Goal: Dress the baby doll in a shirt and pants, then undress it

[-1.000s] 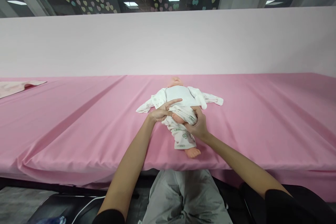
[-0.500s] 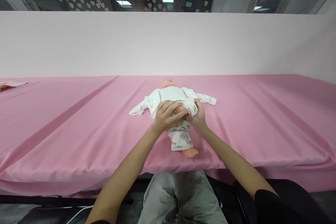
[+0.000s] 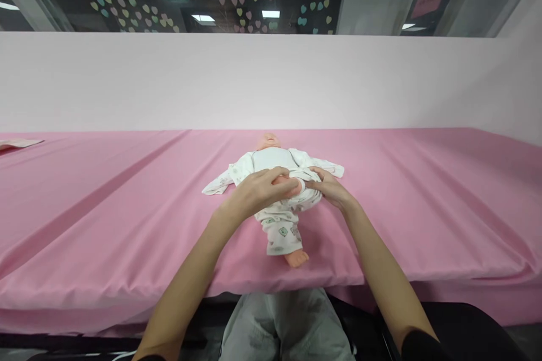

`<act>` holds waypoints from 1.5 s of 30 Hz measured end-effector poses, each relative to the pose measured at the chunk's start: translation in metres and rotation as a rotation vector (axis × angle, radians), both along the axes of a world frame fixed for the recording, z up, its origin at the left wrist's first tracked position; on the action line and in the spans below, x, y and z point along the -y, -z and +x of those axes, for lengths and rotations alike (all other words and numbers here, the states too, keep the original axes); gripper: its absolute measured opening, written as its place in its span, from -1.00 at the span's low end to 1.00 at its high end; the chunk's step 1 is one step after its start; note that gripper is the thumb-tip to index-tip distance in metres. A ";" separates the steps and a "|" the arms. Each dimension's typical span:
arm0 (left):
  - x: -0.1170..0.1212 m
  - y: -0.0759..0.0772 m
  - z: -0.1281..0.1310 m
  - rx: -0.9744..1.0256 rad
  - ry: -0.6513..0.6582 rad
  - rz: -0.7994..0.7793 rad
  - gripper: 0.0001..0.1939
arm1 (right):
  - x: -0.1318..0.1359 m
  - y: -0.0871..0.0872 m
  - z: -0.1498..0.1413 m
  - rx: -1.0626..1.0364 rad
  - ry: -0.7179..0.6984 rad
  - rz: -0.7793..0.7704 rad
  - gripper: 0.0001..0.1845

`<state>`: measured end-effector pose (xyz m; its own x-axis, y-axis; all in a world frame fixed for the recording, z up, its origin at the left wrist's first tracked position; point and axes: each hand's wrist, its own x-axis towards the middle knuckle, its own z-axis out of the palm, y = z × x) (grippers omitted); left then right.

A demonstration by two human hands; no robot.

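Observation:
A baby doll (image 3: 269,141) lies on its back, its head toward the wall, in a white patterned top (image 3: 273,157) with both sleeves spread out. One leg is raised toward me. My left hand (image 3: 258,189) is closed on that leg's bare foot (image 3: 292,189). With thumb and fingers, my right hand (image 3: 333,187) grips the bunched trouser leg (image 3: 311,198) around the raised leg. Toward the table's front edge lies the other leg in white patterned trousers (image 3: 283,238), its bare foot (image 3: 297,258) sticking out of the cuff.
A pink cloth (image 3: 127,225) covers the table and hangs over its front edge. At the far left lies a light folded cloth (image 3: 19,143). Behind the table stands a white wall (image 3: 271,79) below dark glass with heart stickers. Black chairs (image 3: 461,327) are at the near side.
My hands have moved slightly apart at the raised leg, and more of its foot shows beyond the fabric. The view has tilted up a little.

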<state>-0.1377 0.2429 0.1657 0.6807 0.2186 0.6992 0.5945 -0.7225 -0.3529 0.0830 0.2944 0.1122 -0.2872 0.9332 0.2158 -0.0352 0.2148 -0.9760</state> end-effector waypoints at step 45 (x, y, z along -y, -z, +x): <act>-0.069 0.048 -0.044 0.950 0.279 -1.976 -0.62 | -0.045 -0.010 -0.047 -0.173 0.217 0.159 -0.81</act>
